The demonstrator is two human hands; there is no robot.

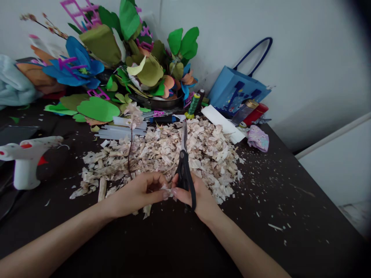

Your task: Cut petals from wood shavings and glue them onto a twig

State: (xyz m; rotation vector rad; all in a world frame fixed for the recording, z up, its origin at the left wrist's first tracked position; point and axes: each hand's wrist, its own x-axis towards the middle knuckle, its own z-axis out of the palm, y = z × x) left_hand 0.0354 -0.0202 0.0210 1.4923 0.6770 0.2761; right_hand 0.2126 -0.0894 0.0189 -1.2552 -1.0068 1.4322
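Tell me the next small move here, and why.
Probably open the black-handled scissors and bring the blades to the pale shaving pinched in the left hand. The blades look closed and point up over the pile of shavings, away from that piece, while the right hand grips the handles.

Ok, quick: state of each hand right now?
Left hand: closed, pinching a pale wood shaving.
Right hand: closed, holding black-handled scissors.
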